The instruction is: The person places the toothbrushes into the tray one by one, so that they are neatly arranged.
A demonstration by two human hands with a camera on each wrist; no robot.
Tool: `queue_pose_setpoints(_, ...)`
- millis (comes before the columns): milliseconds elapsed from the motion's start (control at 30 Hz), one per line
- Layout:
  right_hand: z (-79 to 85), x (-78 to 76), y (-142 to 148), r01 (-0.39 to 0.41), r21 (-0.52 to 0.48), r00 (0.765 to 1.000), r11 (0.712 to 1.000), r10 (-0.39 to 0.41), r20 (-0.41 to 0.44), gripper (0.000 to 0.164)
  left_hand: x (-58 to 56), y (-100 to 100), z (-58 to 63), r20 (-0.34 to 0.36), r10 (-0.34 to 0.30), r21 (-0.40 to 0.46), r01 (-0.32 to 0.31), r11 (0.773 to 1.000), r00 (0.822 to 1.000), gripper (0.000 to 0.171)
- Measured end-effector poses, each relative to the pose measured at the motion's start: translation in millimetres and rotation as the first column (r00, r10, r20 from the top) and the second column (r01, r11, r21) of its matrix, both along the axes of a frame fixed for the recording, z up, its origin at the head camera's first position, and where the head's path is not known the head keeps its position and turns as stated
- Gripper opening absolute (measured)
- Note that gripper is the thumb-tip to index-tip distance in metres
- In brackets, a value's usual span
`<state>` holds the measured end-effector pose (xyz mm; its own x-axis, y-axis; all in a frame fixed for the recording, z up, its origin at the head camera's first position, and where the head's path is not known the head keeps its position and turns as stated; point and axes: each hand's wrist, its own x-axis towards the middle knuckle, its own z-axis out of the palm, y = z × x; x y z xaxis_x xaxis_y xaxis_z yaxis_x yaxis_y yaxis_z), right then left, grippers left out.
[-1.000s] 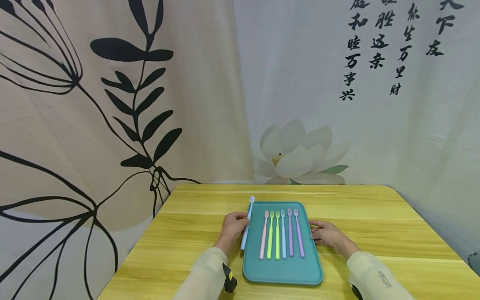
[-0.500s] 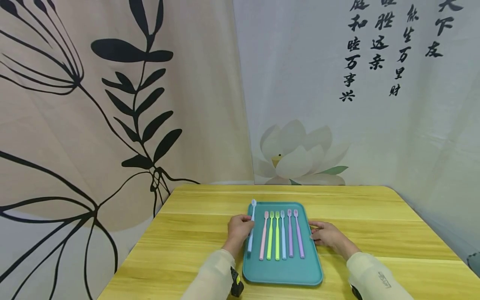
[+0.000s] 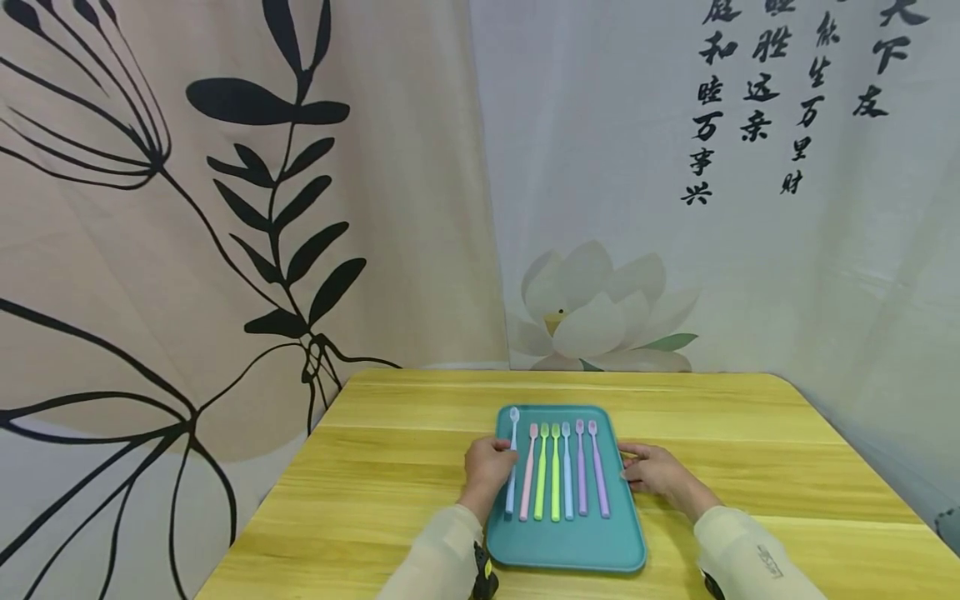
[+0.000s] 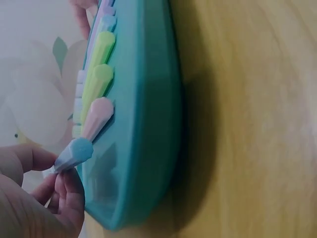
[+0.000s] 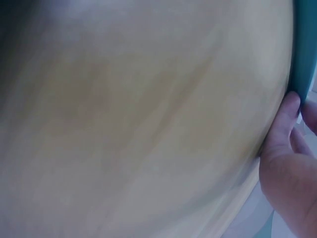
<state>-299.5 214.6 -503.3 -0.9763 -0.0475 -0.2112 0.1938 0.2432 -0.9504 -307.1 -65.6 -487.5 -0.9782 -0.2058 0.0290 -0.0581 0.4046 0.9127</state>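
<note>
Between the thumb and fingers of my left hand (image 3: 486, 473) is a pale blue toothbrush (image 3: 511, 497), pinched around its handle over the left side of the teal tray (image 3: 566, 548). In the left wrist view its handle end (image 4: 79, 151) stands above the tray surface, beside the pink toothbrush (image 4: 99, 115). A row of toothbrushes lies in the tray, heads away from me: pink (image 3: 528, 483), two green (image 3: 540, 483), blue (image 3: 567, 479) and two purple (image 3: 600, 479). My right hand (image 3: 662, 475) holds the tray's right edge with thumb and fingers.
The tray lies on a wooden table (image 3: 375, 475), with bare wood on both sides of it. Behind the table hangs a printed cloth (image 3: 420, 208) with plants, a lotus and writing.
My left hand has carried the pale blue toothbrush rightward, from outside the tray's left edge to over the tray, next to the pink one. My right hand has stayed at the tray's edge.
</note>
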Motion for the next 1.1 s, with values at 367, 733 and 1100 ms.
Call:
queue_pose_setpoints(367,0.8,2.1,0.3,0.011,0.006,1.000,1.000,-0.011,-0.009,0.059,4.8,6.1,4.1,-0.005,0.031,-0.092,-0.032,0.995,0.999,0.012)
queue_pose_setpoints(733,-1.7,-0.1,0.2,0.008,-0.009,1.000,1.000,-0.008,-0.007,0.059,5.5,9.5,-0.9,-0.019,-0.054,-0.241,0.048,0.969,0.998,0.032)
queue_pose_setpoints(1100,-1.6,-0.4,-0.9,0.021,-0.002,1.000,1.000,-0.021,0.001,0.059,3.9,8.5,0.4,-0.061,-0.087,-0.332,0.062,0.941,0.994,0.043)
